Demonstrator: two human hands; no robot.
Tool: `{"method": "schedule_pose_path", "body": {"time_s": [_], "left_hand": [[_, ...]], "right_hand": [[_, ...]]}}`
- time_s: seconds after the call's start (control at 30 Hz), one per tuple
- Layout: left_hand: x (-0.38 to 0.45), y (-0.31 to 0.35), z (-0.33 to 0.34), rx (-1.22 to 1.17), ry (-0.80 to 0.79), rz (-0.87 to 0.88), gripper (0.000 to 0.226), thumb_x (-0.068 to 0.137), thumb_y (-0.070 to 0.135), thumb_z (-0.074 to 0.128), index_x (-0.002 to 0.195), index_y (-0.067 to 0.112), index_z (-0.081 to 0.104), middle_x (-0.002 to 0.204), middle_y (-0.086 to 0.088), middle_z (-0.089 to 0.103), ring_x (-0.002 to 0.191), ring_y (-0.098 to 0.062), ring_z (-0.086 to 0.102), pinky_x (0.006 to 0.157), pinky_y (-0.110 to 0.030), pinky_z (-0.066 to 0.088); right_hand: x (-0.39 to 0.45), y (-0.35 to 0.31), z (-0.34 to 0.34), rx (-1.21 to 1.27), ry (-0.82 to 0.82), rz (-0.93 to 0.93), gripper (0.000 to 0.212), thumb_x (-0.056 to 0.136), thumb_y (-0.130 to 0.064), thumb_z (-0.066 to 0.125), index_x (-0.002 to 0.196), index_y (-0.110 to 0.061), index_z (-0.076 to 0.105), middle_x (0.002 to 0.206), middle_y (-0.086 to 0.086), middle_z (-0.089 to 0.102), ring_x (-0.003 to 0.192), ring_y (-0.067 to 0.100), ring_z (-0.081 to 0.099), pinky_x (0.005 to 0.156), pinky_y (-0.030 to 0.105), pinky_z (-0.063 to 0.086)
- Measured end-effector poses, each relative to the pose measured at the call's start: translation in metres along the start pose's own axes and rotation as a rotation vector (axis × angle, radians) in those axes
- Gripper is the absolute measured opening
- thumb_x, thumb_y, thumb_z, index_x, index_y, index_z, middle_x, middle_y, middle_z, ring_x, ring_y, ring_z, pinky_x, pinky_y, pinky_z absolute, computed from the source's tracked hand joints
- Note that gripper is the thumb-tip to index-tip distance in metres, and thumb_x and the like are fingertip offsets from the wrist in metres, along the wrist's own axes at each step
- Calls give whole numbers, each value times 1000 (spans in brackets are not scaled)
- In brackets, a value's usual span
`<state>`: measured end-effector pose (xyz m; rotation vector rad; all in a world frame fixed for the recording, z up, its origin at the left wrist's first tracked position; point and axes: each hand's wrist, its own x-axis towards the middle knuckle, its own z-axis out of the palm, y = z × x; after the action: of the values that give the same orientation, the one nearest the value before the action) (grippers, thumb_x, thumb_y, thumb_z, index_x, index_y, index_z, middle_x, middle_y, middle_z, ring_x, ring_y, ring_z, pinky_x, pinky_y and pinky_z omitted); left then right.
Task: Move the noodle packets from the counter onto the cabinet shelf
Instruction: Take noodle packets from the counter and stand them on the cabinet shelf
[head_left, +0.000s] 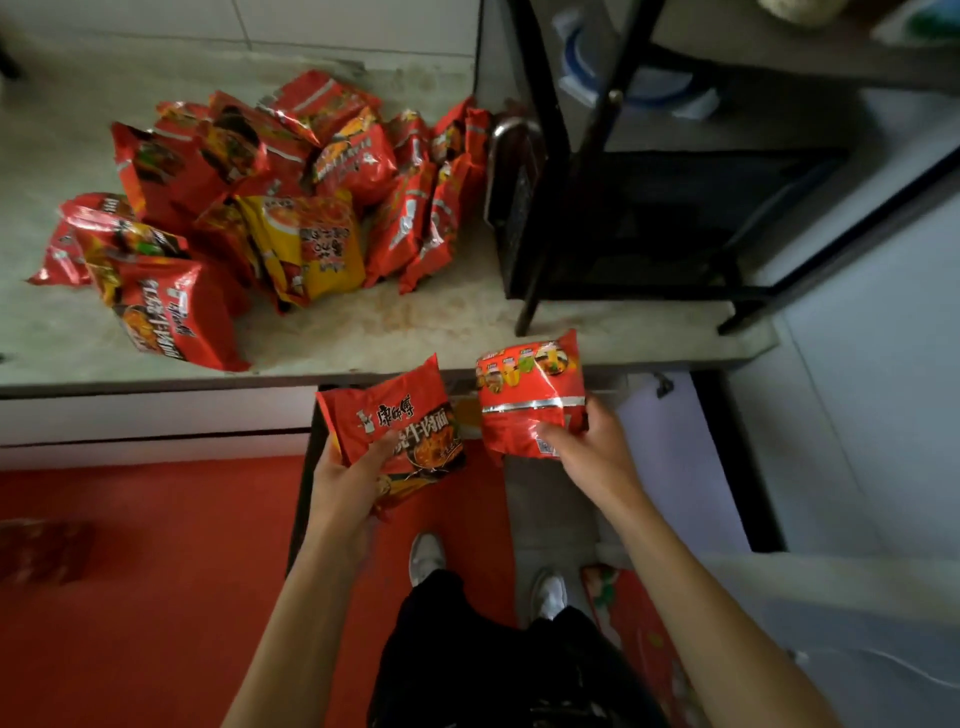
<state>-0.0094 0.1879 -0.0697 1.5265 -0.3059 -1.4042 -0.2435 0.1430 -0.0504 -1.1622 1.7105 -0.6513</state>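
We seem to stand in a home kitchen. We see a stone table (467, 317), tiled wall (311, 21) and black rack (597, 156).

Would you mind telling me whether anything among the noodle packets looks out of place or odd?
One yellow packet sits among the otherwise red pile, which lies jumbled and overlapping on the counter. Nothing looks torn or spilled.

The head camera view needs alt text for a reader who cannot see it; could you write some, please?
A person holds one red noodle packet in each hand, left hand and right hand, just below the counter edge. A pile of noodle packets lies on the counter, beside a dark metal rack.
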Motion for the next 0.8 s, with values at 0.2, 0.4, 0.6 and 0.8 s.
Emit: {"method": "schedule_pose_path", "body": {"time_s": [0.2, 0.4, 0.6, 0.8], "left_hand": [[-29, -56, 39, 63, 9, -104, 31, 84, 10, 73, 111, 20, 65, 98, -9, 76, 85, -30, 74, 72, -44, 60], [-31, -116, 93, 152, -1, -182, 27, 83, 14, 74, 109, 20, 66, 96, -8, 76, 85, -32, 74, 75, -52, 59], [38, -200, 126, 216, 4, -167, 26, 81, 14, 76, 105, 20, 68, 96, -7, 77, 85, -28, 74, 79, -49, 59], [137, -291, 129, 192, 10, -106, 28, 80, 20, 77, 107, 22, 69, 94, -6, 77, 83, -27, 74, 74, -42, 58]], "right_hand": [[-36, 65, -45, -23, 44, 64, 22, 82, -20, 69, 102, -25, 61, 90, -5, 71, 78, 8, 67, 69, 29, 56], [-31, 132, -93, -50, 59, 141, 18, 82, -16, 66, 87, -27, 54, 84, 0, 67, 75, 16, 65, 66, 33, 52], [30, 231, -80, 9, 110, 183, 17, 80, -12, 65, 89, -24, 58, 82, 1, 68, 74, 17, 66, 67, 35, 53], [106, 331, -25, 128, 148, 149, 18, 84, -13, 66, 96, -24, 58, 84, -7, 66, 72, 3, 62, 53, 14, 40]]}}
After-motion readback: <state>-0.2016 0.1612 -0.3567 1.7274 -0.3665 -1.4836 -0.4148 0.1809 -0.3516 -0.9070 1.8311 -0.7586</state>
